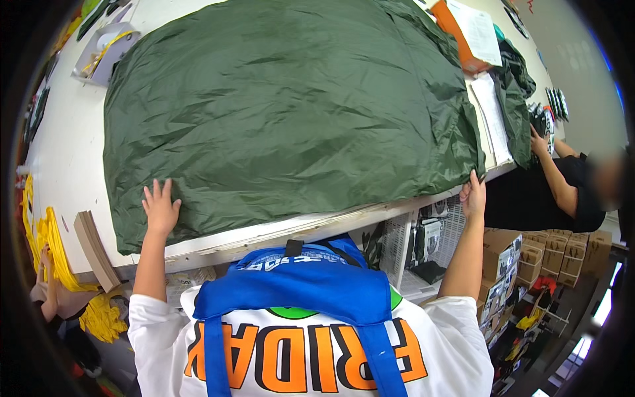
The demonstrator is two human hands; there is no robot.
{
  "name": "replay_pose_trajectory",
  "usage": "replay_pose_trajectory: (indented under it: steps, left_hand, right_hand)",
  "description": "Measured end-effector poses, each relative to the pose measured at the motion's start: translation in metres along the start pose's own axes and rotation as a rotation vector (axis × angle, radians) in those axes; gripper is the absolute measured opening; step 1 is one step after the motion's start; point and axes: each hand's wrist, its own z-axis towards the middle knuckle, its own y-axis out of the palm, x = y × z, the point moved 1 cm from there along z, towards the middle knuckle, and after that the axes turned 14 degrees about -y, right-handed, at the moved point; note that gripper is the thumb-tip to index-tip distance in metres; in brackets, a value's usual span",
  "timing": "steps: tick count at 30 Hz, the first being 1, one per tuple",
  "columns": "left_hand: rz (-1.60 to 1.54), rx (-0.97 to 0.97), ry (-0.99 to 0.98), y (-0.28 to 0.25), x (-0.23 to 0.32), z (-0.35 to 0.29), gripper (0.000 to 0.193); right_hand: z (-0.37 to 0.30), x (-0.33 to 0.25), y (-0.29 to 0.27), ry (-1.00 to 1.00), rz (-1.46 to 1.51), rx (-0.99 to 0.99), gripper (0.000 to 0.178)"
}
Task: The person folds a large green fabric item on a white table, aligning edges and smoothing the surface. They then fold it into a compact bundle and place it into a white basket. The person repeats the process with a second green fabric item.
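In the head view, a large green cloth (284, 119) is laid out, wrinkled, over most of the white counter (73, 152); its near edge is set close to the counter's front, with a pale strip left showing between the two. The cloth is placed in front of both hands and is touched by each. The left hand (161, 210) is rested palm down on the cloth, just in from its near left corner, with the fingers spread and nothing grasped. At the cloth's near right corner, the edge is pinched by the right hand (473, 196), whose fingers are curled closed.

Beside the cloth's far left edge, a pale box (99, 63) is placed. By its far right edge, an orange box (451, 49) is topped by a paper sheet (477, 30), and a white paper stack (491, 119) is set nearer. Right of that stack, a dark green bundle (512, 112) is seen, with a co-worker's hand (540, 144) just beyond it. Off the cloth's near left corner, cardboard strips (96, 248) are laid, and yellow fabric (53, 248) is bunched farther left.
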Motion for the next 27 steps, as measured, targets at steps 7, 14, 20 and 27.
replay_pose_trajectory:
  steps: [7,14,20,27]
  left_hand:
    - [-0.740,-1.071,0.753,-0.021,0.327,-0.108,0.055]
    - [-0.801,-0.356,0.527,-0.023,0.486,-0.128,0.083]
    - [-1.999,-1.481,0.159,-0.065,0.503,-0.124,0.048]
    - [-1.618,-2.018,0.013,-0.049,0.517,-0.175,0.050]
  right_hand:
    - [0.031,-0.097,0.058,-0.020,0.115,-0.093,0.017]
    - [0.051,-0.112,0.043,0.206,0.525,-0.366,0.021]
    - [0.021,-0.056,-0.022,0.155,1.072,-0.612,0.034]
    - [-0.095,-0.009,0.001,0.658,0.715,0.323,0.051]
